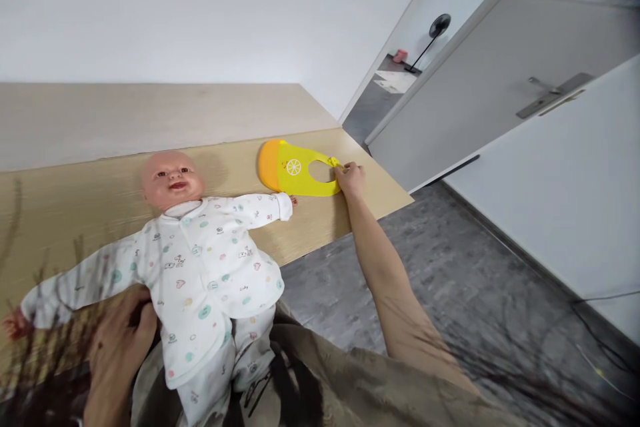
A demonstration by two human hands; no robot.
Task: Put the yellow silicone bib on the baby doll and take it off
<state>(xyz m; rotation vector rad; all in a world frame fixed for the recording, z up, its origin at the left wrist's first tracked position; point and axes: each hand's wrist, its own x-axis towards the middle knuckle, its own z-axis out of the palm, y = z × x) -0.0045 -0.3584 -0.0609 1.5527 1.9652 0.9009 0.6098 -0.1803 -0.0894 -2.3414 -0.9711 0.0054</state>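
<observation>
**Bib pinched at one end only**

The yellow bib [300, 183] is held at its neck strap [334, 161] by the right hand [351, 180]; it lies on the table [380, 195], just beside the doll's sleeve [263, 211]. Left hand [123, 330] is placed at the doll's [205, 287] side; grip can't be told. Risks: sleeve could be snagged by a low drag; doll could be tipped if side support is lost.

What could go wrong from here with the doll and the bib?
The doll has its legs past the edge of the table, so it might slide off. The right hand seems to grip the yellow bib only at its neck end, so the orange pocket could swing into the doll's outstretched sleeve.
</observation>
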